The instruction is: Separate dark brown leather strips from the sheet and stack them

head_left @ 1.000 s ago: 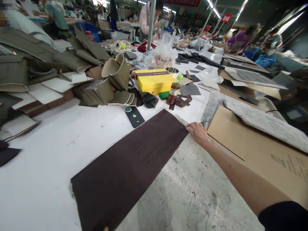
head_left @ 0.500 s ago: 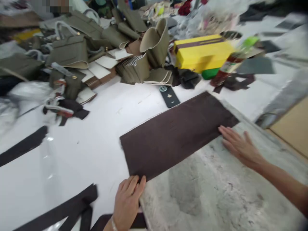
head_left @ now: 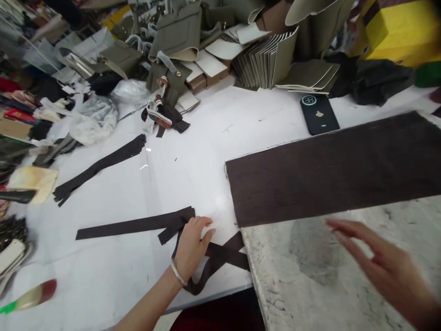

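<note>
Brown sheet (head_left: 330,170) lies along the far edge of the board (head_left: 275,262), beyond your empty, loosely spread right hand (head_left: 394,269); your half-curled left hand (head_left: 191,248) covers dark strips (head_left: 227,253) near the tabletop (head_left: 193,179) edge, its grip unclear.

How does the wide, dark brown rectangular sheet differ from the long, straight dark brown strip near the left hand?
The sheet is broad, while the strip is narrow. The sheet lies on a stained grey board; the strip lies on the white tabletop. Both are dark brown and lie roughly flat.
</note>
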`<state>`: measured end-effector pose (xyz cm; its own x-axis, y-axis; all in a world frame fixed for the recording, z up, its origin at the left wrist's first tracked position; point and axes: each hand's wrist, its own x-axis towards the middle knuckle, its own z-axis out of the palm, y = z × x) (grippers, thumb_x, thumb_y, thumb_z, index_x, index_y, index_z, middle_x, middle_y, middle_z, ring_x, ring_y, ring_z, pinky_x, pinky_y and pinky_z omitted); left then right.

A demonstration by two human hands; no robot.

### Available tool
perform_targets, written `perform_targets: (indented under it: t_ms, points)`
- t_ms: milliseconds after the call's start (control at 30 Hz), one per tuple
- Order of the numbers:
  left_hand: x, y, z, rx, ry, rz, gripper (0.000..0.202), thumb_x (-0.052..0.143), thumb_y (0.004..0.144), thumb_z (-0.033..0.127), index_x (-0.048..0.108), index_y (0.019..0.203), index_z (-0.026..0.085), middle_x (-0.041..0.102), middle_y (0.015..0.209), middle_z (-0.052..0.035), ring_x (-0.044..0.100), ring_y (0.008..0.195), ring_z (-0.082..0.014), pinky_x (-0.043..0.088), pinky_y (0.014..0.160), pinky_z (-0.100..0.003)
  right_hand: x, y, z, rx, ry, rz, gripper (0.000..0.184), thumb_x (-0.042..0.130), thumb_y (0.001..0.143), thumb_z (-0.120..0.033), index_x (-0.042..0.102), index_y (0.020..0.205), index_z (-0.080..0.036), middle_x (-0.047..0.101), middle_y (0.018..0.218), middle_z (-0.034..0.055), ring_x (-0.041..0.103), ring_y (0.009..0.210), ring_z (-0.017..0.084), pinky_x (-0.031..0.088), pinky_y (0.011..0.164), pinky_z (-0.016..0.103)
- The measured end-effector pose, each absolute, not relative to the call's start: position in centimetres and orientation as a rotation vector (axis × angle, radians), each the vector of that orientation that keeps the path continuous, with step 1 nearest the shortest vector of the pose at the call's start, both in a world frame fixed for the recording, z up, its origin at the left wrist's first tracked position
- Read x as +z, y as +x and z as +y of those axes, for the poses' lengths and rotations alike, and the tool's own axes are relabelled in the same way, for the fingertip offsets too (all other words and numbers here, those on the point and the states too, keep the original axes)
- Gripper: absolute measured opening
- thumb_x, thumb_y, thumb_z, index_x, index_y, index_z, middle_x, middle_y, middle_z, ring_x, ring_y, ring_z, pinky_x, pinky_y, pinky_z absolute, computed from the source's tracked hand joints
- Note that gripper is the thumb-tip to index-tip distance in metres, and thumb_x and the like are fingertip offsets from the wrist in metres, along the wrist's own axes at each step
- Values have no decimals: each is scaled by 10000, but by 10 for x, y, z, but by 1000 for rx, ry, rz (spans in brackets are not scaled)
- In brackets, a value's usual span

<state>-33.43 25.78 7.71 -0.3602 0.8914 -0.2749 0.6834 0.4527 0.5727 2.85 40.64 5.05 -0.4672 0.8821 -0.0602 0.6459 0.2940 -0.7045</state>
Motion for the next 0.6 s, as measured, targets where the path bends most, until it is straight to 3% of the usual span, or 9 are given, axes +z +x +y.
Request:
perform_targets:
  t_ms: [67, 133, 200, 333, 467, 533, 600]
  points:
    - [74, -336, 234, 248, 1382, 2162, 222, 597, 782, 174, 581, 999, 218, 615, 996, -44, 513, 982, -252, 393, 874, -424, 53, -21, 364, 1055, -1118, -2338, 244, 465, 925, -368, 586, 1135, -339, 621, 1109, 14, 613, 977, 228, 567, 757, 346]
    - [67, -333, 216, 138, 1434, 2203, 328, 588, 755, 123, 556, 1068, 214, 589, 1056, -59, 481, 1030, -267, 365, 898, -442, 53, -67, 326, 1140, -971, -2385, 260, 428, 944, -309, 577, 1158, -301, 619, 1102, 35, 597, 1008, 211, 546, 846, 358]
    - [60, -330, 207, 154, 1418, 2223, 301, 561, 753, 106, 551, 1038, 202, 571, 1031, -63, 463, 1023, -267, 329, 925, -461, 49, -103, 296, 1176, -927, -2414, 284, 400, 950, -279, 559, 1185, -269, 603, 1126, 63, 582, 1024, 214, 531, 868, 369]
    - [54, -337, 206, 283, 1259, 2124, 64, 552, 747, 134, 537, 767, 194, 547, 823, -35, 464, 905, -255, 303, 893, -476, 40, -150, 268, 1027, -1009, -2524, 329, 442, 921, -261, 521, 1238, -228, 586, 1135, 107, 547, 1022, 280, 475, 874, 482]
    - [66, -355, 210, 426, 1183, 1890, 69, 585, 720, 156, 526, 727, 191, 559, 821, -19, 497, 868, -213, 362, 839, -385, 44, -181, 270, 1022, -971, -2579, 393, 543, 861, -237, 506, 1252, -216, 549, 1209, 116, 472, 1113, 309, 376, 944, 527]
    - [76, -364, 213, 492, 1154, 1706, 77, 604, 742, 219, 533, 748, 189, 575, 791, 2, 517, 794, -169, 406, 761, -312, 52, -192, 276, 1201, -911, -2549, 249, 556, 851, -221, 581, 1099, -209, 598, 1090, 80, 495, 1060, 268, 332, 987, 494]
    - [86, -374, 217, 564, 1070, 1539, 166, 624, 758, 311, 521, 756, 181, 555, 707, 24, 505, 687, -131, 411, 655, -260, 62, -197, 284, 1531, -906, -2458, 102, 544, 867, -265, 598, 836, -185, 603, 831, 31, 533, 864, 208, 394, 892, 404]
